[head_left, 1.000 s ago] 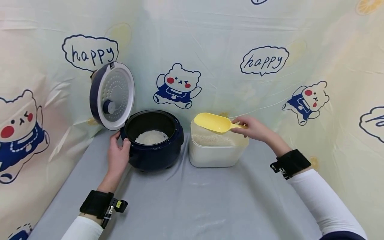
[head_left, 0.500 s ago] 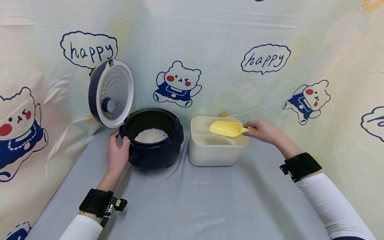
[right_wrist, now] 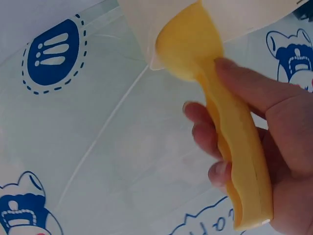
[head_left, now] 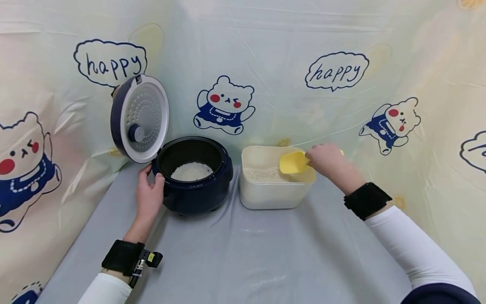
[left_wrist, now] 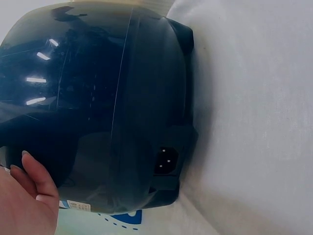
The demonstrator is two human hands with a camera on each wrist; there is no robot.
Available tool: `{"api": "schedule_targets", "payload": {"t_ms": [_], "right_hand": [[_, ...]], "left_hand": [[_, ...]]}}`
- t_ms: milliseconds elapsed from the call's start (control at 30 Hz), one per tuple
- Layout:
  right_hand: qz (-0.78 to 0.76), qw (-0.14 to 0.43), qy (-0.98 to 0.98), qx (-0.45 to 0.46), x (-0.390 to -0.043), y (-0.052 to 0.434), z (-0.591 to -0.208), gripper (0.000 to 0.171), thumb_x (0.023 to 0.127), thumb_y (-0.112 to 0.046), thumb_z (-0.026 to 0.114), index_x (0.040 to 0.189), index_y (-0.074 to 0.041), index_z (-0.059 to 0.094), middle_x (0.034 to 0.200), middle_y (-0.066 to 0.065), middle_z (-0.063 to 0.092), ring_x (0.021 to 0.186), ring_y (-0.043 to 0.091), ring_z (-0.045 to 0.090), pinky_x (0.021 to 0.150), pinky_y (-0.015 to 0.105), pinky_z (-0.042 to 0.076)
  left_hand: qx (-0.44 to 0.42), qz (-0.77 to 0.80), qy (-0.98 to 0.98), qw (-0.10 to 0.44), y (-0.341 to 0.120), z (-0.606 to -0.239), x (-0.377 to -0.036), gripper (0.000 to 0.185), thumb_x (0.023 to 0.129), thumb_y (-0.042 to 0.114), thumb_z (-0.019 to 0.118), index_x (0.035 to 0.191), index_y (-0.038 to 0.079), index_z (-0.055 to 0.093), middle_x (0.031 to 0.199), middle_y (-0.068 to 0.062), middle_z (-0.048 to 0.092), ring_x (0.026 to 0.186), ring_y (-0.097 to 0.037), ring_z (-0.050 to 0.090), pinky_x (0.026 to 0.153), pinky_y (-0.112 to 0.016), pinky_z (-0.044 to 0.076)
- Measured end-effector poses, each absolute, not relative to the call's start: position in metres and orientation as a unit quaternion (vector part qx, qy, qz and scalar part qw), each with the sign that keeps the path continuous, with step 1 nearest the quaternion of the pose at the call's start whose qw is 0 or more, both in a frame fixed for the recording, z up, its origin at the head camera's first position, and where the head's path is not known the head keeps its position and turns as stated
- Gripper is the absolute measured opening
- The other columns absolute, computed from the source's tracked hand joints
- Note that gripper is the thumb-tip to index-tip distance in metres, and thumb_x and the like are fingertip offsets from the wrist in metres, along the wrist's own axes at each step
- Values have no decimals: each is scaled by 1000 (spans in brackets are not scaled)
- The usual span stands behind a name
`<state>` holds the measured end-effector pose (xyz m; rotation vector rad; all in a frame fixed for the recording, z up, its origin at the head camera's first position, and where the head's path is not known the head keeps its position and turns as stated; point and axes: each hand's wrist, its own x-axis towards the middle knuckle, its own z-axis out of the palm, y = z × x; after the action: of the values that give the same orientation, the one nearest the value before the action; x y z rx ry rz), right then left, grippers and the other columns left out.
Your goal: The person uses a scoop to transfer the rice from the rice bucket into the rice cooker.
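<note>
In the head view my right hand (head_left: 329,162) grips the handle of a yellow scoop (head_left: 293,163). The scoop's bowl is tilted down inside a cream bin (head_left: 273,196) of rice (head_left: 263,174), near its right wall. The right wrist view shows fingers and thumb wrapped round the scoop handle (right_wrist: 242,166). My left hand (head_left: 149,192) holds the left side of a dark blue rice cooker (head_left: 195,200), below the lid hinge; its fingertips are partly hidden behind the cooker. White rice (head_left: 191,172) lies in the black inner pot (head_left: 206,154). The lid (head_left: 146,114) stands raised.
Both containers stand side by side on a grey cloth-covered table (head_left: 243,257). A cartoon-printed curtain (head_left: 277,55) hangs close behind them. A power socket (left_wrist: 165,160) shows on the cooker in the left wrist view.
My right hand has moved the scoop rightward and down into the bin, turning its bowl from level to tilted downward. The left hand has stayed at the cooker.
</note>
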<state>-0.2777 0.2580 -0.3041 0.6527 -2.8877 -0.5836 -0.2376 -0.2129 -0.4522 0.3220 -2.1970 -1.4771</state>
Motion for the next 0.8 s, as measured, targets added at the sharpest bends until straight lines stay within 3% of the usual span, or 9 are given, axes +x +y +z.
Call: {"api": "schedule_targets", "payload": {"t_ms": [133, 300, 533, 800], "right_hand": [[-278, 106, -929, 219, -271, 247, -311, 14, 88, -9, 82, 80, -6, 71, 69, 9, 58, 63, 23, 51, 61, 37, 53], [-353, 126, -903, 208, -258, 231, -325, 20, 88, -2, 78, 73, -6, 66, 62, 8, 45, 58, 20, 44, 56, 32, 49], [-320, 127, -924, 165, -250, 218, -335, 21, 87, -1, 77, 70, -5, 63, 63, 10, 49, 59, 25, 53, 57, 36, 52], [-274, 83, -946, 152, -261, 221, -339, 22, 90, -2, 74, 71, -3, 61, 60, 9, 50, 55, 20, 52, 53, 34, 52]], "left_hand": [[117, -539, -801, 233, -214, -452, -238, 52, 105, 30, 46, 153, 10, 47, 79, -3, 46, 71, -12, 44, 73, -33, 35], [116, -530, -807, 233, -216, -452, -237, 52, 104, 29, 47, 153, 10, 48, 70, 1, 43, 64, -13, 43, 66, -31, 35], [115, -531, -804, 243, -215, -451, -237, 51, 104, 28, 48, 151, 10, 49, 71, 0, 43, 65, -12, 42, 66, -30, 34], [108, -537, -805, 227, -216, -454, -237, 52, 105, 30, 46, 154, 12, 45, 64, 4, 42, 56, -10, 41, 57, -27, 36]]}}
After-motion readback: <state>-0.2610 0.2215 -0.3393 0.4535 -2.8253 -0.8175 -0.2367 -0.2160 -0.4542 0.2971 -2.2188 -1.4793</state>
